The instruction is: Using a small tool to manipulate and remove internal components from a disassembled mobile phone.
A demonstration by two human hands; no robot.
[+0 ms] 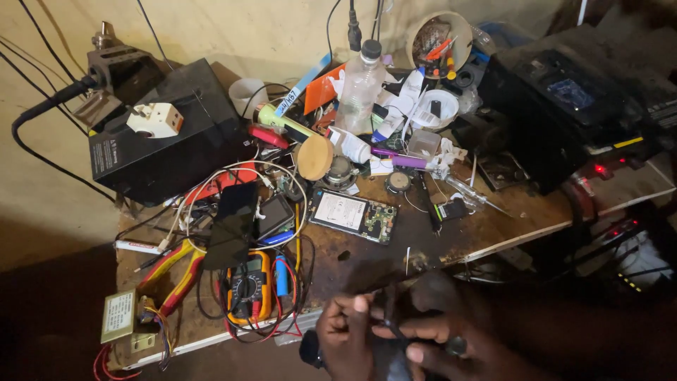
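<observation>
Both hands met low at the bench edge: left hand [347, 331] and right hand [451, 346] pinched a thin dark tool [390, 319] between their fingertips, below the opened phone [352, 215].

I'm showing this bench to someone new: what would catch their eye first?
Probably the opened phone lying bare mid-table, and the orange-cased multimeter wrapped in red and black leads at the front left. At the bottom edge, the left hand and right hand meet over a small dark part, too dim to identify.
</observation>
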